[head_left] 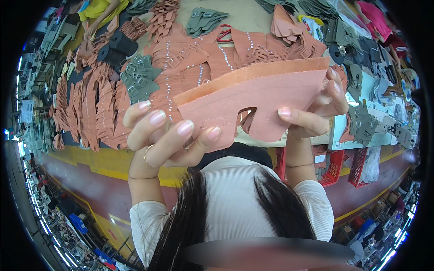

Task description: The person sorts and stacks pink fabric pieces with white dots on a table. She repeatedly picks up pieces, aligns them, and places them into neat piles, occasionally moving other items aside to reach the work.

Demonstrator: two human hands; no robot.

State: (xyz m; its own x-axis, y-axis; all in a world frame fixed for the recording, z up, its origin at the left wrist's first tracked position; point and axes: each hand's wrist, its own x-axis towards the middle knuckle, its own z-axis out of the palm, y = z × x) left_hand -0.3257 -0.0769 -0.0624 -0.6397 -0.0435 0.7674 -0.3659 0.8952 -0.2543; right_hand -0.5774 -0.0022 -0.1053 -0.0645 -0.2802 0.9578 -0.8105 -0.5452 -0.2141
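Observation:
Up close in front of me is a salmon-pink leather panel (262,97) with a notched cut-out, a stitched oval outline and an orange-tan strip along its upper edge. My right hand (318,108) grips its right end, thumb on the near face and the other fingers around the edge. At the lower left corner, my left hand (169,133) has its thumb and fingertips against the panel, its other fingers spread; part of that contact is hidden. Behind the panel, the table bears many similar salmon pieces (178,65), some with buckles.
Stacks of dark green buckled pieces (138,81) lie among the salmon ones. Red-handled scissors (224,34) rest at the back, black thread spools (122,43) at the left. Red baskets (333,167) stand below the right edge, near a sewing machine (404,135). Other people work across the table.

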